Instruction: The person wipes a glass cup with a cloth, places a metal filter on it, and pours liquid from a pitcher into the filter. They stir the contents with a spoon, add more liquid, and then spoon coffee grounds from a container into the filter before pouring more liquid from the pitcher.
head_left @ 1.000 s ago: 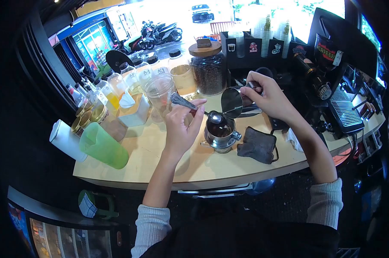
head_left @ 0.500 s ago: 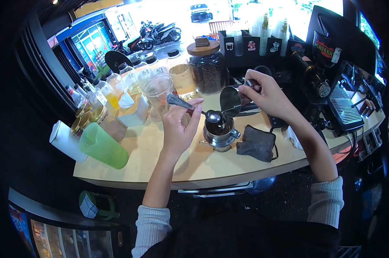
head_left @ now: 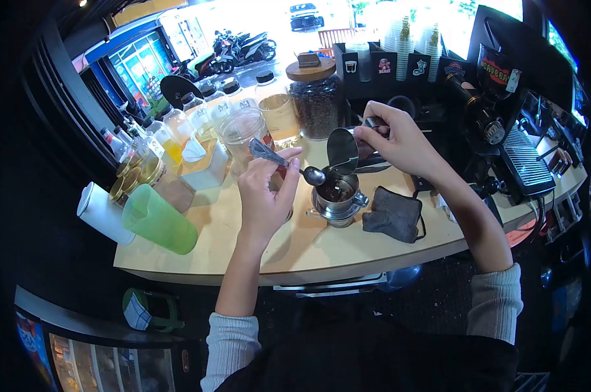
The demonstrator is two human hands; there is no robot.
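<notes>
A metal spoon (head_left: 314, 175) is pinched in my left hand (head_left: 267, 191), its bowl near the left rim of a metal drip filter (head_left: 336, 206). The filter sits on a glass cup and has dark, wet contents. My right hand (head_left: 398, 142) grips the handle of a small metal pitcher (head_left: 342, 151), tilted with its lip low over the filter. Whether liquid is flowing is too small to tell. Right of the filter lies a dark grey cloth (head_left: 393, 215).
A green pitcher (head_left: 159, 219), a tissue box (head_left: 205, 166) and several bottles stand left. Behind are an open jar (head_left: 242, 134) and a bean jar (head_left: 316, 102). A coffee machine (head_left: 527, 160) is at the right, and the table's front edge (head_left: 197, 277) is near me.
The spoon has moved slightly left and away from the filter's middle. The metal pitcher has shifted a little left and up, showing more of the filter's inside.
</notes>
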